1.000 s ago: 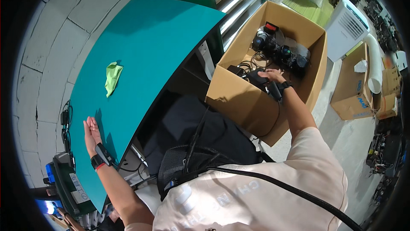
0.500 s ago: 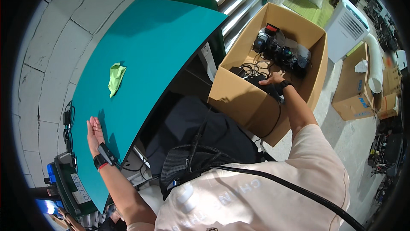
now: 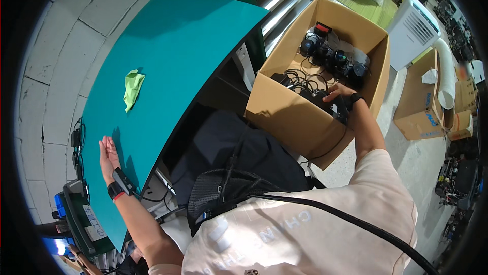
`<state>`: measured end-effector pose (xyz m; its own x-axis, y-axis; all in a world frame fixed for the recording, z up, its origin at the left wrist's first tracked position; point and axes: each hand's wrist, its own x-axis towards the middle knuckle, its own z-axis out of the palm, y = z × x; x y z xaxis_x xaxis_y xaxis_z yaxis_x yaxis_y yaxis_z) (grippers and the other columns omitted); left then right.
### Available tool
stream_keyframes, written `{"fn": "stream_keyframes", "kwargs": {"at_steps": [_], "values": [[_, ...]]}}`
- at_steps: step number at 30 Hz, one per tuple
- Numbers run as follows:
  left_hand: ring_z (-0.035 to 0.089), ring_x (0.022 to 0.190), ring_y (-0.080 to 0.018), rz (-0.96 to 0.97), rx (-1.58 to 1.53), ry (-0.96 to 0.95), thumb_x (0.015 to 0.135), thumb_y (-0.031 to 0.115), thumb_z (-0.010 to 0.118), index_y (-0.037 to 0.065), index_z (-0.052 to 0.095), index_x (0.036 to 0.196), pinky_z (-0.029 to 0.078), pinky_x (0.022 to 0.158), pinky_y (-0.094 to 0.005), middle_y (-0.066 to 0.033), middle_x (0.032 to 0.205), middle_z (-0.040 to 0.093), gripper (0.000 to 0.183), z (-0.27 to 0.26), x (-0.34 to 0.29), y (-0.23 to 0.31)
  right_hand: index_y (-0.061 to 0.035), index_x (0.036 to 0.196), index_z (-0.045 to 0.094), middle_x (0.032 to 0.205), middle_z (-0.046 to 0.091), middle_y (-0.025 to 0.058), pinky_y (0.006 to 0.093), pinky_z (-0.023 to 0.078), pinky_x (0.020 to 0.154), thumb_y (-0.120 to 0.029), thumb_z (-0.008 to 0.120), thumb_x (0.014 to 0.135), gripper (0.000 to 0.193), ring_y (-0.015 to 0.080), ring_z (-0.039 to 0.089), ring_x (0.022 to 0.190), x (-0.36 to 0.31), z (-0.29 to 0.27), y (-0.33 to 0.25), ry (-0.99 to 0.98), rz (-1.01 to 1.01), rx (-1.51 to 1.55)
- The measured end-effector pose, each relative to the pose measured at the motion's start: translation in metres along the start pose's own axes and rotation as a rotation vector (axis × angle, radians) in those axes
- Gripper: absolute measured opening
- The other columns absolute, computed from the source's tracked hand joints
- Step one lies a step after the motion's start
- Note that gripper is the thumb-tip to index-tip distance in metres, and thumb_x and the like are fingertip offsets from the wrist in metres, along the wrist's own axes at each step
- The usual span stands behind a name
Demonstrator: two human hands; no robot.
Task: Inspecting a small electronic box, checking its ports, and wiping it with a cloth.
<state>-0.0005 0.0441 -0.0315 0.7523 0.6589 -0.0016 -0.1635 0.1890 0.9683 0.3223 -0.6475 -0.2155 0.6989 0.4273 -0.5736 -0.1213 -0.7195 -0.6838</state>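
Note:
My right hand [image 3: 339, 92] reaches down into a cardboard box [image 3: 290, 99], its fingers curled against dark gear. The thumb lies on a black boxy item [image 3: 316, 100], while whatever the fingers close around is hidden. Coiled black cables [image 3: 302, 79] lie left of that hand. Farther back in the box are several dark rounded devices [image 3: 335, 60], some in clear plastic wrap, and a black item with a red patch [image 3: 322, 29]. My left hand [image 3: 108, 158] holds nothing; its fingers are stretched out over the green table [image 3: 168, 56]. A crumpled light green cloth [image 3: 133, 91] lies farther up the table.
Beyond the box stands a white portable appliance [image 3: 414, 31] with a thick white hose [image 3: 446, 79]. Another cardboard box [image 3: 417, 114] is on the floor at right. Black cables [image 3: 77, 142] hang by the table's left edge, and a green bin [image 3: 84, 219] stands lower left.
My right hand has shifted slightly right within the box, and the dark items beside it have moved too. The whole view has shifted a little; my left hand keeps its pose.

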Motion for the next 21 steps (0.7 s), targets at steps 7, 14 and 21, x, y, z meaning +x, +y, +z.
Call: {"fn": "stream_keyframes", "kwargs": {"at_steps": [7,14,21], "values": [[0.052,0.103,-0.0157,-0.001,-0.011,0.049,0.092,0.027,0.050,-0.009,0.038,0.125,0.045,0.085,-0.0206,-0.0130,0.115,0.051,0.050,0.001,-0.001,0.000,0.0031,0.092,0.064,0.083,0.063,0.0149,0.0350,0.046,0.070,-0.044,0.076,0.060,0.058,0.0234,0.061,0.081,0.013,0.010,0.023,-0.096,0.102,-0.534],[0.051,0.104,-0.0158,0.004,-0.003,0.075,0.091,0.026,0.052,-0.011,0.035,0.127,0.045,0.086,-0.0204,-0.0144,0.119,0.049,0.053,0.004,-0.002,0.001,-0.0022,0.109,0.061,0.099,0.064,0.0142,0.0327,0.047,0.080,-0.050,0.076,0.059,0.070,0.0264,0.061,0.092,0.027,0.020,0.029,-0.059,0.144,-0.493],[0.052,0.102,-0.0153,0.015,-0.002,0.051,0.092,0.027,0.051,-0.011,0.036,0.126,0.045,0.088,-0.0208,-0.0144,0.119,0.049,0.054,0.003,-0.001,0.000,-0.0015,0.094,0.066,0.085,0.067,0.0131,0.0333,0.048,0.075,-0.042,0.068,0.070,0.047,0.0245,0.063,0.083,0.029,0.019,0.016,0.054,-0.049,-0.586]]}}
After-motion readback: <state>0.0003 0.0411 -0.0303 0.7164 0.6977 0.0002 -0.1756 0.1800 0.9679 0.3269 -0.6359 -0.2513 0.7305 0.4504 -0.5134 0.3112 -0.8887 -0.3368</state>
